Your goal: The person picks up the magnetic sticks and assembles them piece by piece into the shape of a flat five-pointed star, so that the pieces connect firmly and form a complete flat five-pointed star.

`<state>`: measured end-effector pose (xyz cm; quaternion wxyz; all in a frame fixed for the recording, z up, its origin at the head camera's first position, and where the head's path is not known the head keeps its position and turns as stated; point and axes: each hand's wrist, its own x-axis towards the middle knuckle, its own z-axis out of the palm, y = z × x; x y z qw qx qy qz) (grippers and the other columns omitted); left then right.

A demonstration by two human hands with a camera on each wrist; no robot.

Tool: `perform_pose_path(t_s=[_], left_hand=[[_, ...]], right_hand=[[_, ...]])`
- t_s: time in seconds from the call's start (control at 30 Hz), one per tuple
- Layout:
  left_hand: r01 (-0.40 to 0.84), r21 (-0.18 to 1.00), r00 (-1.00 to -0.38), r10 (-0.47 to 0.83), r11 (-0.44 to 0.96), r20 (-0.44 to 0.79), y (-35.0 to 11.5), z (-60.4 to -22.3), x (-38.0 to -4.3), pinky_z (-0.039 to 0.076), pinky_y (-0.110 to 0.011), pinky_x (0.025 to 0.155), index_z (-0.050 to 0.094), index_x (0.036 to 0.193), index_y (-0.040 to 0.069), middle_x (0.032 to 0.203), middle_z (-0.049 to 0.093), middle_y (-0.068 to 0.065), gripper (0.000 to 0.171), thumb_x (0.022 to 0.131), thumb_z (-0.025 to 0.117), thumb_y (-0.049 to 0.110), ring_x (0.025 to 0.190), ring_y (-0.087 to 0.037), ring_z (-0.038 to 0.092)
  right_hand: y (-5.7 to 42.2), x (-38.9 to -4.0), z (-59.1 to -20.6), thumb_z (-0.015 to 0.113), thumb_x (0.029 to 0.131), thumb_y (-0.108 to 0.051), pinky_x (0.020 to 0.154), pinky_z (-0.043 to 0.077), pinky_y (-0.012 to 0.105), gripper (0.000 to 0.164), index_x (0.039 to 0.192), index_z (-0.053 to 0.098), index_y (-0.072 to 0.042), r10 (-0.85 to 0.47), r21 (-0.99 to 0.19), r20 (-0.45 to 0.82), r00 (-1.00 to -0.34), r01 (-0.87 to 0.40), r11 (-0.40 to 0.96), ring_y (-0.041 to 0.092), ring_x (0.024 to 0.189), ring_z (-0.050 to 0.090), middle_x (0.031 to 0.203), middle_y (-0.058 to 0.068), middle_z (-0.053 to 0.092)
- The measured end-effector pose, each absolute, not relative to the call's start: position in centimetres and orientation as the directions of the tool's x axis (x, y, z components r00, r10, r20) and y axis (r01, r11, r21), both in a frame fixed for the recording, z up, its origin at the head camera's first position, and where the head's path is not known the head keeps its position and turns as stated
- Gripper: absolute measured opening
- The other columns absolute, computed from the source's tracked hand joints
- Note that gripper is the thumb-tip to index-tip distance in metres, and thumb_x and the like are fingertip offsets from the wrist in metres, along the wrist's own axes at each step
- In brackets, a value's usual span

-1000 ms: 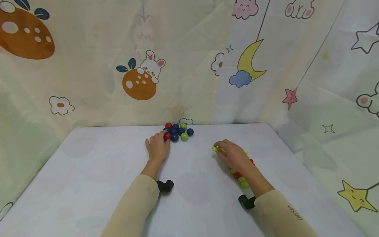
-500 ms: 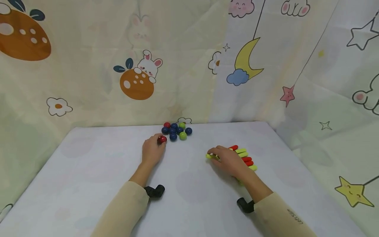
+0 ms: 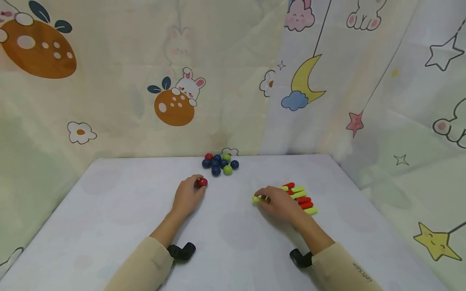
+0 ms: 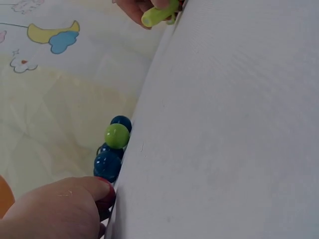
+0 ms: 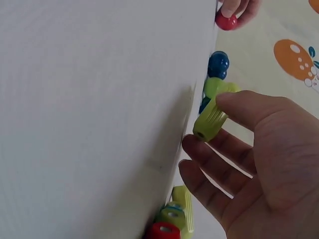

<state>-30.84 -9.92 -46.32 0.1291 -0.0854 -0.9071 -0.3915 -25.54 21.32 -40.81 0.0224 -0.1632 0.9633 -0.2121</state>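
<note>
Near the far middle of the table my left hand (image 3: 187,196) pinches a glossy red ball (image 3: 202,182) between thumb and fingers. The left wrist view shows only part of that ball behind the thumb. Right of centre, my right hand (image 3: 277,203) holds a yellow-green ridged stick (image 5: 212,119), with a hole in its near end, between thumb and fingers. Beneath and beyond this hand lie several red and yellow-green sticks (image 3: 304,200), partly hidden by it. Behind the left hand sits a cluster of balls: dark blue balls (image 3: 216,171), green balls (image 3: 227,170) and one red ball.
A white table (image 3: 233,242) extends to a patterned cloth backdrop (image 3: 233,72) right behind the ball cluster. Both sleeves carry black wrist mounts, the left mount (image 3: 182,251) and the right mount (image 3: 301,258), close over the tabletop.
My left hand has drawn the red ball out of the cluster, toward me. My right hand, still holding the yellow-green stick, has shifted slightly left and nearer, uncovering more sticks.
</note>
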Motion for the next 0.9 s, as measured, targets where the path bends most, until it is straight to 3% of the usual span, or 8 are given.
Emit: perform_pose_path(t_s=[0.27, 0.53, 0.77, 0.9], left_hand=[[0.294, 0.698, -0.944, 0.083, 0.653, 0.320, -10.1, -46.5, -30.3, 0.051, -0.050, 0.101, 0.065, 0.133, 0.004, 0.122, 0.073, -0.016, 0.041, 0.095, 0.073, 0.017, 0.113, -0.032, 0.064], [0.302, 0.701, -0.942, 0.090, 0.646, 0.323, -9.8, -46.7, -29.4, 0.033, -0.061, 0.120, 0.067, 0.131, 0.006, 0.122, 0.074, -0.014, 0.041, 0.093, 0.075, 0.017, 0.121, -0.033, 0.065], [0.330, 0.686, -0.931, 0.104, 0.648, 0.350, -9.4, -46.5, -28.5, 0.031, -0.063, 0.120, 0.069, 0.128, 0.006, 0.118, 0.077, -0.013, 0.039, 0.091, 0.078, 0.015, 0.119, -0.032, 0.068], [0.329, 0.674, -0.933, 0.117, 0.661, 0.340, -9.2, -46.5, -28.0, 0.024, -0.069, 0.121, 0.069, 0.129, 0.007, 0.119, 0.076, -0.012, 0.039, 0.091, 0.078, 0.016, 0.121, -0.032, 0.067]], right_hand=[[20.4, -25.5, -40.9, 0.073, 0.096, -0.015, 0.082, 0.055, 0.031, 0.026, 0.121, 0.074, -0.016, -0.319, -0.448, -0.003, -0.948, -0.284, 0.848, 0.013, 0.088, 0.060, 0.100, -0.003, 0.069], [19.7, -25.4, -41.0, 0.073, 0.096, -0.017, 0.083, 0.056, 0.032, 0.026, 0.121, 0.073, -0.015, -0.305, -0.453, -0.006, -0.952, -0.269, 0.850, 0.013, 0.088, 0.059, 0.098, -0.003, 0.068], [19.4, -25.4, -41.5, 0.073, 0.096, -0.016, 0.084, 0.055, 0.033, 0.026, 0.122, 0.072, -0.014, -0.312, -0.473, 0.009, -0.950, -0.279, 0.836, 0.015, 0.089, 0.059, 0.099, -0.002, 0.068], [19.1, -25.3, -41.8, 0.073, 0.096, -0.016, 0.081, 0.054, 0.032, 0.026, 0.121, 0.072, -0.016, -0.314, -0.485, 0.013, -0.949, -0.281, 0.828, 0.014, 0.088, 0.058, 0.097, -0.003, 0.067]])
